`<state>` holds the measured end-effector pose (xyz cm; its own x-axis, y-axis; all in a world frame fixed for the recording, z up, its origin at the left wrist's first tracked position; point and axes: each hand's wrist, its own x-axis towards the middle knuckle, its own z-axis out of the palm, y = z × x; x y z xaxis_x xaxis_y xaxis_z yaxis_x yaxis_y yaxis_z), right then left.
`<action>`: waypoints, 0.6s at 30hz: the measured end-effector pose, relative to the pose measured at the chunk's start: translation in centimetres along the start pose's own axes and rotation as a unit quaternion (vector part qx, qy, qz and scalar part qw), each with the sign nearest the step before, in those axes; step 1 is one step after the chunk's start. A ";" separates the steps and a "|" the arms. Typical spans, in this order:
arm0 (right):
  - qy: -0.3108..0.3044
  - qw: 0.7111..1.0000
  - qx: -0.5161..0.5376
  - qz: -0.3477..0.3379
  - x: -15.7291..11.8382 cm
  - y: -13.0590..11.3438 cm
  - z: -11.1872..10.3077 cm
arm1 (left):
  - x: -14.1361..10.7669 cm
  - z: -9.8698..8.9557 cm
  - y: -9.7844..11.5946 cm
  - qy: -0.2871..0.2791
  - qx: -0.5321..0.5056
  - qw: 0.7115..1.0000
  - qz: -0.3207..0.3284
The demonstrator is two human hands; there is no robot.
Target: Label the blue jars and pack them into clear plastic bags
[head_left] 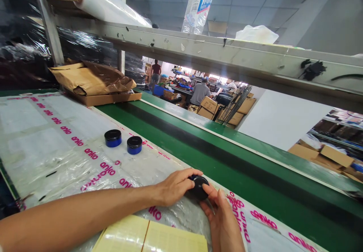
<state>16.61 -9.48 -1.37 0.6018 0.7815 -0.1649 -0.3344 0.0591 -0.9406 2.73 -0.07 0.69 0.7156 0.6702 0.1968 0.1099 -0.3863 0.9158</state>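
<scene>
A small round jar with a black lid (200, 189) is tipped so that its flat black face shows, low in the middle of the view. My left hand (177, 185) grips it from the left between thumb and fingers. From the right, my right hand (224, 214) closes its fingertips on the jar's edge and face. Two like jars, a black-and-blue jar (112, 138) and another black-and-blue jar (134, 145), stand upright farther left, apart from my hands. Below my left forearm lie yellow label sheets (170, 237).
The table is covered with film printed "anko" (68, 161). A green conveyor belt (181, 131) runs along its far side. A cardboard tray (104, 100) with brown paper sits at the back left. A shelf beam (181, 45) crosses above, bearing a plastic bottle (198, 8). Two people stand or sit far behind.
</scene>
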 end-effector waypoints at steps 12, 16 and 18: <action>-0.018 1.000 -0.011 0.005 -0.2 -0.3 -0.1 | 0.0 0.1 -0.2 0.003 0.008 1.000 0.008; -0.016 1.000 -0.019 0.002 0.1 0.0 -0.2 | 0.0 0.1 -0.2 0.002 0.010 1.000 0.006; -0.014 1.000 -0.018 0.004 0.2 0.1 -0.2 | 0.0 0.1 -0.2 0.002 0.010 1.000 0.007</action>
<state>16.86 -9.47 -1.58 0.5789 0.7987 -0.1642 -0.3129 0.0317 -0.9492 2.72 -0.06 0.46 0.7150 0.6664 0.2116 0.1130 -0.4088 0.9056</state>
